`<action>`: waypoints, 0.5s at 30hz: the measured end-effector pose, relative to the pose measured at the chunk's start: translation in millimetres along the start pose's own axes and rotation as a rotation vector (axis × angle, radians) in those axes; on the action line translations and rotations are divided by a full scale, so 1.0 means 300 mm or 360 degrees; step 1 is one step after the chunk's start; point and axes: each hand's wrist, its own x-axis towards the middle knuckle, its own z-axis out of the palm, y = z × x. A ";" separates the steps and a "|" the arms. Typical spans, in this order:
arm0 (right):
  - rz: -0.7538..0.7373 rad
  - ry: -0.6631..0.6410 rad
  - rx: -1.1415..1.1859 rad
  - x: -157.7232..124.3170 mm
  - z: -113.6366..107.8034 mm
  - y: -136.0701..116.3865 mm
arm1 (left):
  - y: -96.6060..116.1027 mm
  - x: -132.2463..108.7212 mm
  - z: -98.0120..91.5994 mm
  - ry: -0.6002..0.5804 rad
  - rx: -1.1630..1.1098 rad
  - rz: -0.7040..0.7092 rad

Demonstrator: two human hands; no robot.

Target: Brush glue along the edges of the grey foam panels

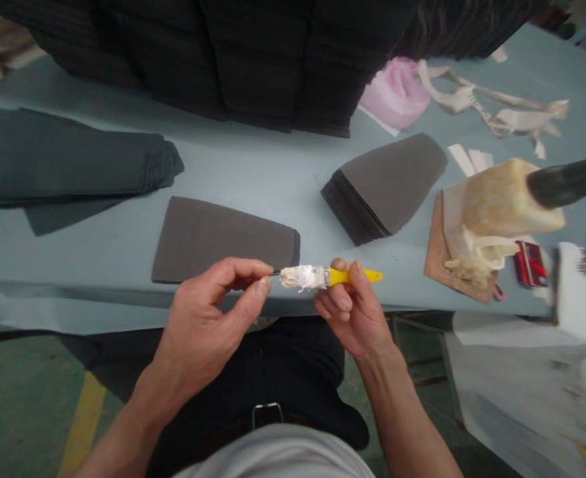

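Observation:
My right hand (350,299) is closed round the yellow handle of a small paintbrush (307,277), held level over the table's front edge. White material wraps the brush's neck, and its pale bristles look clumped. Thumb and forefinger of my left hand (218,312) pinch together right at the bristle end. A thin dark bit shows at those fingertips, too small to name. Just beyond lies a flat stack of grey-brown tapered pieces (218,239). Farther right is a thicker stack of similar pieces (392,179) with dark edges.
Tall stacks of black material (253,60) line the back of the table (233,162). Dark green pieces (68,156) lie left. At right are a cut-open plastic jug (502,196) on a brown board (435,245), a red case (531,263), a pink roll (400,93) and pale strips (517,123).

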 end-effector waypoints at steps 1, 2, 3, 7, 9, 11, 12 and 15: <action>0.0013 0.0007 0.0007 0.001 0.000 0.000 | -0.002 -0.002 0.001 -0.0007 -0.0010 -0.0001; 0.0025 0.0015 0.0017 0.002 0.000 0.000 | -0.003 -0.003 0.001 -0.0010 -0.0012 0.0002; 0.0040 0.0023 0.0031 0.003 0.000 -0.001 | -0.004 -0.003 0.002 -0.0009 -0.0008 0.0009; 0.0115 0.0026 0.0100 0.007 0.000 -0.001 | 0.004 0.003 0.004 -0.0028 0.0019 0.0042; 0.0131 0.0024 0.0095 0.009 -0.002 0.000 | 0.009 0.007 0.006 -0.0027 0.0038 0.0069; 0.0120 0.0029 0.0063 0.009 -0.005 0.000 | 0.012 0.010 0.008 -0.0011 0.0074 0.0127; 0.0108 0.0031 0.0043 0.009 -0.006 0.000 | 0.013 0.012 0.008 -0.0005 0.0100 0.0164; 0.0062 0.0018 -0.0017 0.006 -0.007 -0.002 | 0.011 0.015 0.004 -0.0017 0.0200 0.0270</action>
